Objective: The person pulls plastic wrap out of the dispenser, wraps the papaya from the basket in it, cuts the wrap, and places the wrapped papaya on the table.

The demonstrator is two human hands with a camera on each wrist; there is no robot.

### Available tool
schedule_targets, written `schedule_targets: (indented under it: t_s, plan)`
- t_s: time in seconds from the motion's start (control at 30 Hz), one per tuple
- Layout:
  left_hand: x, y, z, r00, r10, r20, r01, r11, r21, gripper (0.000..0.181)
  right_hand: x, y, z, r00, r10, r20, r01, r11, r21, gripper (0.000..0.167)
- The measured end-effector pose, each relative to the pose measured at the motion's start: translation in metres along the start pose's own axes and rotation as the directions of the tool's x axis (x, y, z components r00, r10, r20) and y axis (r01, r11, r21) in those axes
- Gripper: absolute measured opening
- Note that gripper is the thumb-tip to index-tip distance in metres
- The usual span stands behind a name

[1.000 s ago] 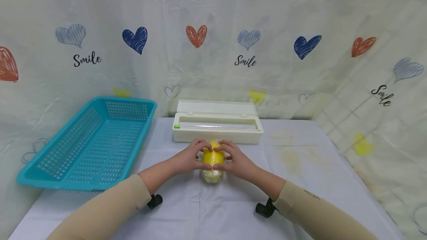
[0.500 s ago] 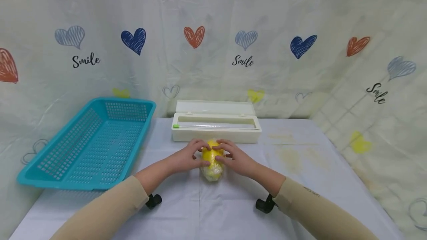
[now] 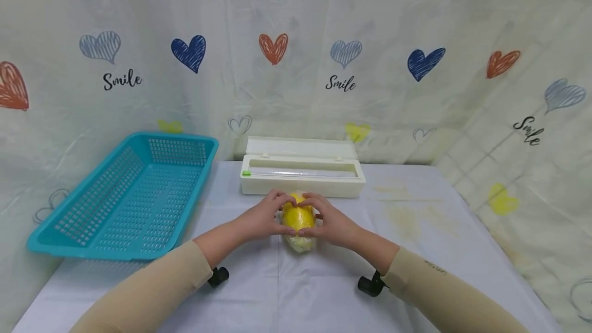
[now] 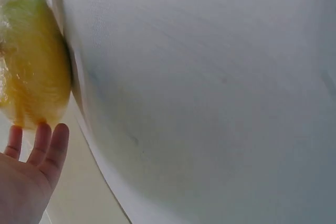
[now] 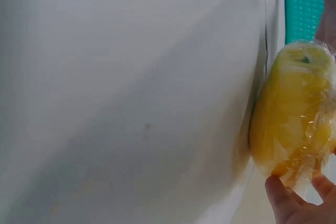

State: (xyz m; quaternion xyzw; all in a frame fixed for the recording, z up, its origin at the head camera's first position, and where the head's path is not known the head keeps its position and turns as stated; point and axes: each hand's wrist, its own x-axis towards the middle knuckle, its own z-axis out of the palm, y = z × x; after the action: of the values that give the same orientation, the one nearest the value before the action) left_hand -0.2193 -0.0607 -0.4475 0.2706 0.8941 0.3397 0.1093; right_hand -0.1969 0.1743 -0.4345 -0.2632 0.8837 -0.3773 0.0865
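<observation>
A yellow fruit (image 3: 298, 217), greenish at one end and wrapped in clear cling film, lies on the table; its exact kind is unclear. My left hand (image 3: 265, 217) curves round its left side, thumb toward me and fingers at the far end. Mirroring it, my right hand (image 3: 334, 224) holds the right side, and the two thumbs nearly meet over the top. In the left wrist view, fingertips touch one end of the fruit (image 4: 37, 61). Shiny creases of film show on the fruit (image 5: 291, 114) in the right wrist view.
Just behind the hands stands a white cling film box (image 3: 302, 188) with its lid raised, a roll inside and a green slider at its left. A blue perforated basket (image 3: 201, 189) sits at the left. A heart-printed curtain (image 3: 300, 102) hangs behind the white-covered table (image 3: 287, 292).
Half a second ago the right thumb lay farther up the fruit and the thumbs were apart; now they close together over it again. The fruit stays in nearly the same place.
</observation>
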Motion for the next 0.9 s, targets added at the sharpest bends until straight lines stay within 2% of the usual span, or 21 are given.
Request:
schedule_targets:
  t_s: [0.1, 0.17, 0.27, 0.37, 0.47, 0.53, 0.6, 0.8, 0.9]
  plan:
    - [-0.002, 0.001, -0.001, 1.000, -0.019, 0.001, 0.019, 1.000, 0.001, 0.075, -0.003, 0.000, -0.003, 1.000, -0.013, 0.015, 0.014, 0.999, -0.046, 0.060]
    - [-0.003, 0.001, -0.002, 1.000, -0.021, 0.003, 0.021, 1.000, -0.011, 0.073, -0.007, 0.000, -0.005, 1.000, -0.003, 0.005, 0.003, 0.998, -0.058, 0.062]
    - [-0.005, 0.001, -0.004, 1.000, -0.023, -0.015, 0.023, 0.999, -0.039, 0.062, -0.015, -0.006, -0.005, 0.997, 0.066, -0.038, -0.069, 0.994, -0.081, 0.071]
    - [-0.004, 0.002, -0.007, 0.997, -0.058, -0.050, 0.053, 0.994, -0.090, 0.055, -0.022, -0.014, 0.000, 0.983, 0.160, -0.087, -0.168, 0.981, -0.095, 0.084]
    - [-0.001, 0.001, -0.009, 0.992, -0.104, -0.078, 0.092, 0.985, -0.145, 0.053, -0.026, -0.020, 0.007, 0.966, 0.240, -0.100, -0.251, 0.962, -0.111, 0.094]
    - [0.003, 0.000, -0.010, 0.989, -0.119, -0.083, 0.103, 0.979, -0.176, 0.052, -0.028, -0.021, 0.010, 0.960, 0.265, -0.093, -0.275, 0.954, -0.118, 0.094]
    - [0.006, -0.003, -0.011, 0.990, -0.116, -0.075, 0.099, 0.975, -0.198, 0.051, -0.029, -0.020, 0.013, 0.960, 0.267, -0.083, -0.276, 0.953, -0.124, 0.091]
    - [0.009, -0.011, -0.010, 0.992, -0.127, 0.010, 0.125, 0.961, -0.248, 0.049, -0.029, -0.018, 0.011, 0.968, 0.247, -0.036, -0.250, 0.965, -0.077, 0.083]
    - [0.008, -0.010, -0.009, 0.988, -0.153, 0.006, 0.150, 0.955, -0.255, 0.052, -0.030, -0.018, 0.008, 0.968, 0.251, 0.018, -0.251, 0.968, -0.026, 0.083]
